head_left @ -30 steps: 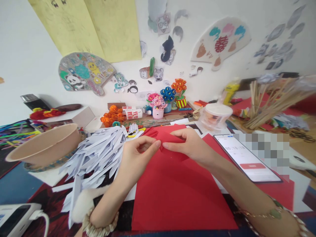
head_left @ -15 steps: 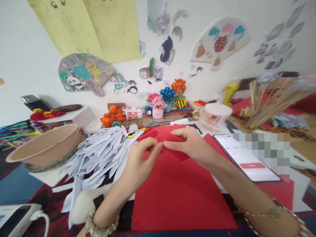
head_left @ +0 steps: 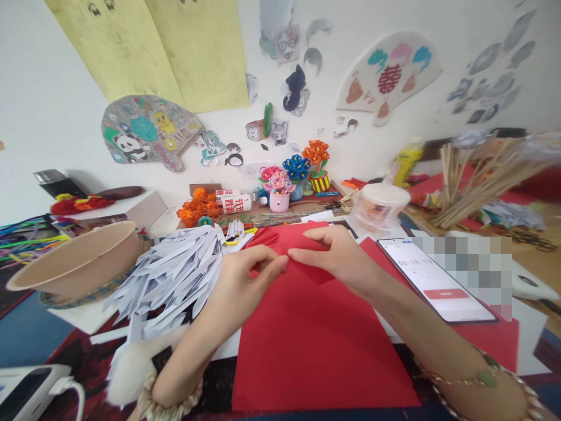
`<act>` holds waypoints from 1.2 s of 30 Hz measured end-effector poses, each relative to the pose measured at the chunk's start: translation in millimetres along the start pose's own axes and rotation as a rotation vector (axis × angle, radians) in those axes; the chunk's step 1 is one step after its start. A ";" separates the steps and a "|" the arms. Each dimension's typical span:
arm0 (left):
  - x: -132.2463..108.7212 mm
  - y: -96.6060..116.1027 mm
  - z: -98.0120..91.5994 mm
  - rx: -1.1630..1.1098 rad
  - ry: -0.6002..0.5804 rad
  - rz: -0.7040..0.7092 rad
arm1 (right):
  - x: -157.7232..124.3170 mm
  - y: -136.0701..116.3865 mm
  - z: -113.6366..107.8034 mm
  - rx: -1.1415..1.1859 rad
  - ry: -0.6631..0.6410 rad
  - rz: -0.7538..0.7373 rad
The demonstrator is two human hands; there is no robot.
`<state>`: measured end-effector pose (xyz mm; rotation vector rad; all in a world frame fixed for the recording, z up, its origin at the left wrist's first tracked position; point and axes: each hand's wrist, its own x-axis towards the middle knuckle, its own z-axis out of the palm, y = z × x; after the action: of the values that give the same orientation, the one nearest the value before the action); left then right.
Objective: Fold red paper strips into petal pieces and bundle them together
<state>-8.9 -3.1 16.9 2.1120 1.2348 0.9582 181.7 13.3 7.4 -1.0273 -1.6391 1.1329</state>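
Note:
A small folded sheet of red paper (head_left: 298,238) is held up above the table between my hands. My right hand (head_left: 339,257) grips it from the right, thumb in front and fingers bent behind. At its lower left edge, the thumb and forefinger of my left hand (head_left: 248,278) are pinched together; their tips partly hide the paper there. Under both hands lies a large stack of flat red paper (head_left: 324,351). Several narrow red folded pieces (head_left: 263,236) lie just beyond my left fingers.
A heap of folded white paper strips (head_left: 175,269) spreads left of the red stack, beside a beige bowl (head_left: 79,257). A phone (head_left: 433,280) showing a timer lies to the right. Behind stand a round white-lidded tub (head_left: 381,202), flower pots (head_left: 279,202) and a bundle of wooden sticks (head_left: 477,181).
My left thumb and forefinger have drawn slightly left, away from my right thumb tip. My left wrist has shifted a little left. The right hand keeps its grip on the red paper.

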 end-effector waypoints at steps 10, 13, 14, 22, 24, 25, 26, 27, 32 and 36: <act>2.6 -0.1 -1.4 -0.289 0.215 -0.181 | 2.7 8.3 3.1 -0.266 0.164 -0.169; 3.0 0.8 -0.8 -0.511 0.303 -0.280 | 6.6 14.8 3.2 -0.141 0.500 -0.175; 3.0 1.4 0.0 -0.582 0.305 -0.306 | 7.6 16.2 3.8 -0.074 0.521 -0.142; -2.1 4.9 16.8 -0.767 0.129 -0.386 | 3.5 10.9 13.4 0.135 0.029 -0.058; -2.4 4.2 12.0 -0.629 0.059 -0.303 | 2.8 10.0 11.2 0.104 0.050 -0.043; -2.2 3.5 7.7 -0.514 0.030 -0.244 | 2.9 9.9 9.5 0.105 0.051 -0.031; -2.0 2.8 2.8 -0.380 0.052 -0.173 | 3.0 9.9 7.8 0.113 0.044 -0.020; -1.8 1.9 -2.2 -0.240 0.106 -0.087 | 3.2 9.8 6.3 0.124 0.036 -0.013; -2.5 -1.7 -18.0 0.357 0.281 0.433 | 2.8 6.9 2.8 0.138 -0.028 -0.003; -1.9 -3.2 -19.7 0.536 0.254 0.612 | 1.9 4.4 3.3 0.114 -0.066 -0.025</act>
<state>-26.5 -1.8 26.3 2.9724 1.0507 1.2853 178.7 15.3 2.9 -0.9033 -1.6144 1.2406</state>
